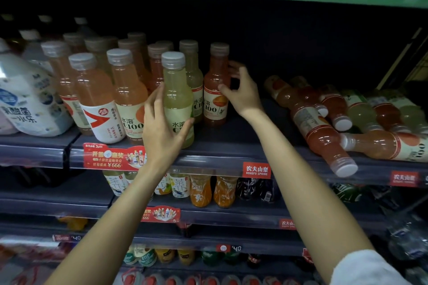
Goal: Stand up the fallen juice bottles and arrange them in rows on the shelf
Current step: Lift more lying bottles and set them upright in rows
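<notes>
Your left hand (162, 127) grips the upright yellow bottle (177, 99) at the shelf (231, 157) front; right hand (240, 90) pinches the red bottle (216, 85) behind. Fallen bottles (324, 129) lie far right.

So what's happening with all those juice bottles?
A person is tidying a shop shelf. Their left hand holds a pale yellow bottle standing at the front edge, fingers curled round it. Their right hand touches a reddish-orange bottle standing just behind, thumb on its label. To the left, more bottles already stand in rows. To the right, a pile of bottles lies on its side, waiting to be stood up.
</notes>
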`<action>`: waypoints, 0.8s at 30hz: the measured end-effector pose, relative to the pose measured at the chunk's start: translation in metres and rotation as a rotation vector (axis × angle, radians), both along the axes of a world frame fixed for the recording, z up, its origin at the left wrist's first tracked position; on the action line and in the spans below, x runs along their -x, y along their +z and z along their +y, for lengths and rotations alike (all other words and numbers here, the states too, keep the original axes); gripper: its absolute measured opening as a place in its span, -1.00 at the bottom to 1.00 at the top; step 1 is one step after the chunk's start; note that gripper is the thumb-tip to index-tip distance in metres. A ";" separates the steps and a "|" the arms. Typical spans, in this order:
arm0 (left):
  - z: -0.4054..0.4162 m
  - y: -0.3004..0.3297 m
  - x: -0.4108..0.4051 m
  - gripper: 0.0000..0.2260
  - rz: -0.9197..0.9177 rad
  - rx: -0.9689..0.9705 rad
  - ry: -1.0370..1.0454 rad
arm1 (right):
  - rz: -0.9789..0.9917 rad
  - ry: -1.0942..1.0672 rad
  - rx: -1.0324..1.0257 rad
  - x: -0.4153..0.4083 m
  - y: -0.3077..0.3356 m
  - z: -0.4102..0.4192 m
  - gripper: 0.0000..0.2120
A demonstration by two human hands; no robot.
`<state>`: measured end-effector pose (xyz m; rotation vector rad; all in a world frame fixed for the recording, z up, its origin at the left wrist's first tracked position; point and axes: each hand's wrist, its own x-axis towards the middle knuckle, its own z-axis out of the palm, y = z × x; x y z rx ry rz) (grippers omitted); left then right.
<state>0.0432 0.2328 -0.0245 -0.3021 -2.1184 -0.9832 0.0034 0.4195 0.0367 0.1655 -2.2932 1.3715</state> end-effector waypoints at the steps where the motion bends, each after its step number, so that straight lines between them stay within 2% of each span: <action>1: 0.000 0.000 0.000 -0.21 -0.002 0.001 0.000 | -0.013 -0.014 -0.002 0.000 -0.008 0.001 -0.47; 6: -0.001 -0.001 0.002 -0.20 -0.001 0.001 -0.002 | -0.086 -0.076 -0.018 0.002 -0.044 -0.001 -0.26; 13: -0.003 -0.001 0.001 -0.19 -0.007 0.016 -0.002 | -0.044 -0.225 -0.040 0.027 -0.047 -0.018 -0.33; 16: -0.003 -0.002 0.001 -0.20 0.006 0.025 -0.002 | -0.070 -0.135 0.011 0.033 -0.048 -0.022 -0.39; 19: -0.003 -0.002 0.002 -0.21 0.014 0.030 -0.008 | -0.125 -0.014 -0.016 0.035 -0.052 -0.023 -0.32; 22: -0.003 -0.003 0.002 -0.20 0.008 0.035 -0.004 | -0.164 0.012 -0.124 0.034 -0.052 -0.019 -0.26; 24: -0.003 -0.002 0.002 -0.19 -0.001 0.037 0.000 | -0.210 0.077 -0.112 0.030 -0.046 -0.016 -0.25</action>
